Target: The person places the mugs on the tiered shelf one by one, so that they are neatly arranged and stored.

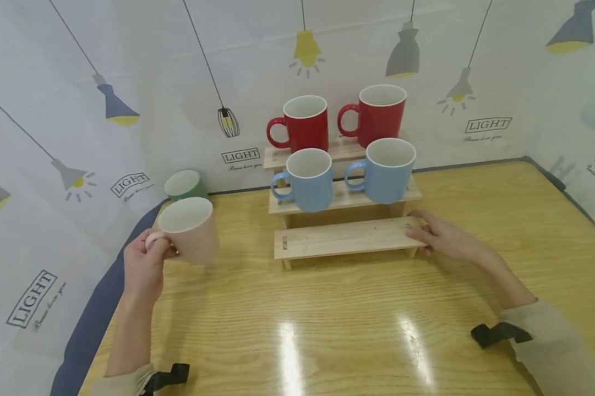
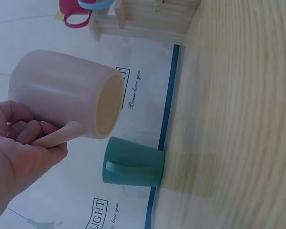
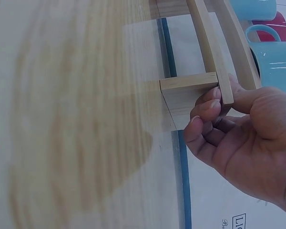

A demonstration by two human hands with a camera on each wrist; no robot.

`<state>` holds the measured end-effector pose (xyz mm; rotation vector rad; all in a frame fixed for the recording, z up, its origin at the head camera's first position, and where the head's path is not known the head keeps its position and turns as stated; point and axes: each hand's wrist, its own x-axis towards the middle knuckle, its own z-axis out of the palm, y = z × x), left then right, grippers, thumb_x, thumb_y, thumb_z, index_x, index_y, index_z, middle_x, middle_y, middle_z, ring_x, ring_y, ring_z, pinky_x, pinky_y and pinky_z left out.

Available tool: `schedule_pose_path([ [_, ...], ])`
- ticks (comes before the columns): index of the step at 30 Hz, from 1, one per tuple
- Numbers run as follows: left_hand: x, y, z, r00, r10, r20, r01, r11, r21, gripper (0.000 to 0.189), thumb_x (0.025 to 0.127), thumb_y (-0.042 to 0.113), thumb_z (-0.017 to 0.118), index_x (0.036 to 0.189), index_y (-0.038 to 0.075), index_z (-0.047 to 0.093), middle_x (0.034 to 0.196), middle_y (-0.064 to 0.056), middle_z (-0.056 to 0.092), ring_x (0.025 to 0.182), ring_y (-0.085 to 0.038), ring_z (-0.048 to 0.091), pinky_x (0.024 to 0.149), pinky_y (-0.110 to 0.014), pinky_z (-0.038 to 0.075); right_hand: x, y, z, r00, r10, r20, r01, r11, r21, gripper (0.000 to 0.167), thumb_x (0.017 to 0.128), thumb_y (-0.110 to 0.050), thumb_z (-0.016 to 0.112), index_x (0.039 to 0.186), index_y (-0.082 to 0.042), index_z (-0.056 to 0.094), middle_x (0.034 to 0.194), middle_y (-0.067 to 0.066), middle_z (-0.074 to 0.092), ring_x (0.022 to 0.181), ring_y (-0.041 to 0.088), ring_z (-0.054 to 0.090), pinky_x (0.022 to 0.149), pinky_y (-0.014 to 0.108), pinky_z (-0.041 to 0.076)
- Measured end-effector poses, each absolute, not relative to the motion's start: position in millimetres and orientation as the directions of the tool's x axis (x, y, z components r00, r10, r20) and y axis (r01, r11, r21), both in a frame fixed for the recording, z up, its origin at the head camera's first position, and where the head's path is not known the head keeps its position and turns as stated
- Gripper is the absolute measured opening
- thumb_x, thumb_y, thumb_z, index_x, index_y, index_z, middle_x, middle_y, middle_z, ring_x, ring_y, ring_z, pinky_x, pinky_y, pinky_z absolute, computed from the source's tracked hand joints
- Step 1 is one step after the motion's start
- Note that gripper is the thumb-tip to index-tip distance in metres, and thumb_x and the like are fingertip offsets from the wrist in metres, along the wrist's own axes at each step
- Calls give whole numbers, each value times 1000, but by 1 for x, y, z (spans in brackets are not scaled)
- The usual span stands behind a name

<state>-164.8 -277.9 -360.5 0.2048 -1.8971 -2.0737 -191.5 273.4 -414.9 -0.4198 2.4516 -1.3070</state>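
Observation:
My left hand [image 1: 146, 264] grips the handle of a pale pink mug [image 1: 193, 236], held upright above the left part of the table. In the left wrist view the fingers curl round that handle. My right hand [image 1: 443, 236] pinches the right end of the lowest step of a tiered wooden rack [image 1: 347, 238], thumb on top and fingers beneath, as the right wrist view shows. Two light blue mugs [image 1: 311, 184] stand on the middle step. On the top step are two red mugs [image 1: 383, 118]. All four handles point left. No mug stands on the lowest step.
A green mug [image 2: 133, 164] stands on the table at the back left, partly behind the pink mug in the head view. The wooden table [image 1: 238, 308] meets a white lamp-printed cloth [image 1: 168, 71] at its back and left edges.

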Motion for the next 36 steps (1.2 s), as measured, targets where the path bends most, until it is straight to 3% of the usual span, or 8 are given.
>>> schedule_pose_path([
  [10, -155, -248, -353, -965, -193, 175, 197, -105, 975, 34, 87, -16, 45, 65, 7, 36, 65, 2, 42, 63, -8, 45, 62, -20, 45, -191, 275, -414, -901, -409, -142, -109, 531, -840, 62, 107, -25, 48, 151, 8, 19, 76, 6, 51, 65, 17, 50, 60, 32, 45],
  [19, -146, -226, -349, -971, -98, 216, 229, -142, 963, 32, 88, -17, 45, 65, 6, 44, 64, 2, 45, 63, -7, 52, 61, -21, 52, -193, 275, -413, -904, -403, -140, -109, 536, -837, 61, 107, -25, 51, 150, 8, 23, 76, 7, 53, 66, 18, 51, 61, 32, 46],
  [28, -141, -205, -350, -976, -33, 217, 220, -103, 970, 31, 84, -16, 43, 67, 8, 36, 59, 7, 36, 59, -6, 38, 61, -22, 45, -193, 274, -412, -898, -419, -137, -113, 519, -847, 58, 107, -21, 50, 150, 7, 25, 79, 8, 55, 67, 18, 52, 60, 32, 47],
  [36, -142, -183, -352, -972, 55, 228, 225, -56, 973, 27, 84, -14, 43, 68, 5, 30, 62, 6, 33, 63, -7, 35, 63, -23, 42, -194, 277, -413, -896, -425, -132, -116, 510, -852, 58, 107, -21, 50, 150, 8, 24, 78, 9, 56, 66, 19, 54, 60, 33, 49],
])
